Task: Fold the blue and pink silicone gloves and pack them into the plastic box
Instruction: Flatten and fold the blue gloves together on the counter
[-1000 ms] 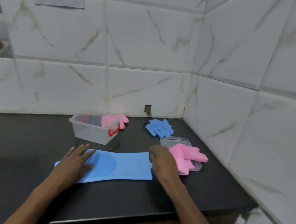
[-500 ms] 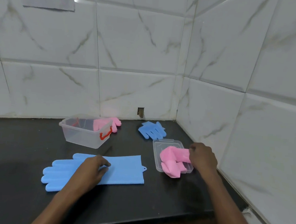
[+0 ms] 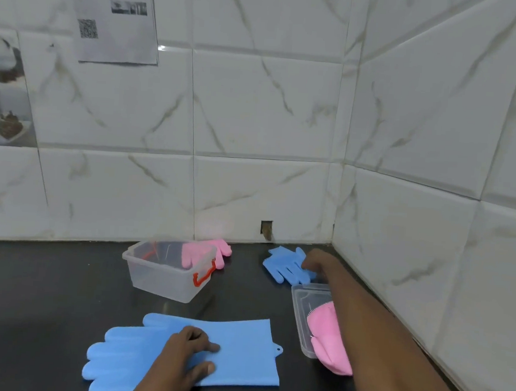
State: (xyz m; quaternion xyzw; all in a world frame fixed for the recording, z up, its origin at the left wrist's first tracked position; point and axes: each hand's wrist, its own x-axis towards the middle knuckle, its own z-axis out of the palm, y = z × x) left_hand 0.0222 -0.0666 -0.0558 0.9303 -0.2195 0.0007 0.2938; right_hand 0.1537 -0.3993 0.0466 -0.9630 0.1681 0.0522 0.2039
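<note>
Packing has barely begun (my judgement): the plastic box (image 3: 165, 276) on the desk (image 3: 30, 295) looks empty, left hand (image 3: 189, 354) pressing flat on the unfolded blue glove (image 3: 240, 343), right hand (image 3: 314, 262) touching the far blue glove (image 3: 285, 263), grip unclear.

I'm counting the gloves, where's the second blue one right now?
In the head view, the second blue glove lies at the back right of the counter, near the wall corner, just beyond the clear lid, with the right hand on it.

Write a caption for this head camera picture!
Left hand presses the flat blue glove; right hand reaches the far blue glove.
</note>
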